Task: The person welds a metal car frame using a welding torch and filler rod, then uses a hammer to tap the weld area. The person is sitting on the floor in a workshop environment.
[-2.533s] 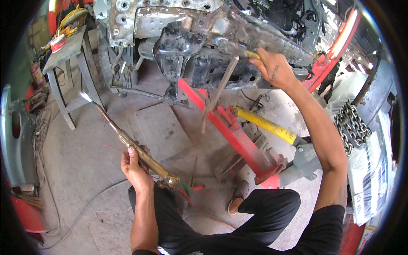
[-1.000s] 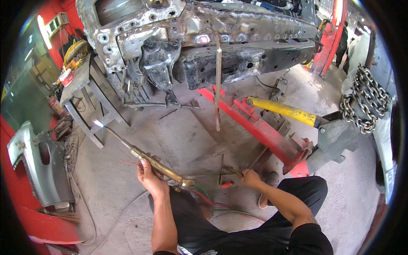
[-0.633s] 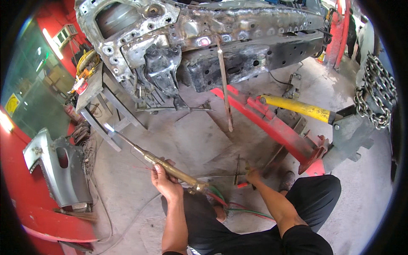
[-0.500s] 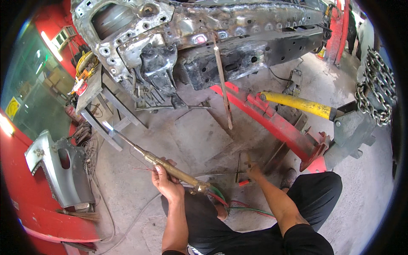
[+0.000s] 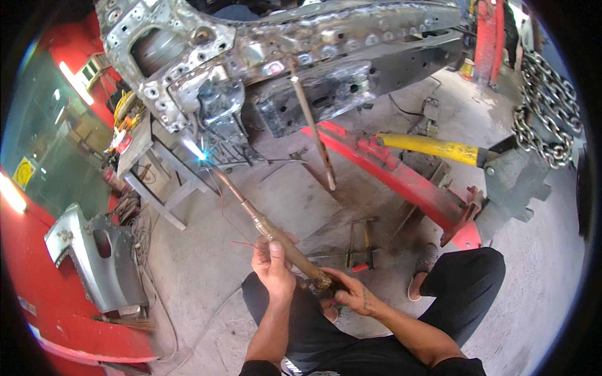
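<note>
My left hand (image 5: 274, 272) is closed around the brass body of a lit gas torch (image 5: 298, 258), which slants up and to the left. A thin reddish wire (image 5: 222, 203) sticks out from the same hand. At the torch tip burns a bright blue-white flame (image 5: 197, 150), in front of the lower left of a bare-metal car body frame (image 5: 263, 50). The fingers of my right hand (image 5: 354, 293) grip the valve end of the torch, partly hiding it. A hammer (image 5: 369, 241) and another thin-handled tool (image 5: 349, 247) lie on the floor past my right hand.
A rusty bar (image 5: 312, 128) hangs down from the frame. A red beam (image 5: 395, 178) and a yellow cylinder (image 5: 429, 149) run to the right, near heavy chains (image 5: 552, 100). Left are a metal stand (image 5: 157, 182), a silver fender (image 5: 103, 269) and floor cables (image 5: 150, 294).
My right hand has left the hammer by the floor and come back to the torch's valve end. The torch has shifted right, and its flame is larger and brighter.
</note>
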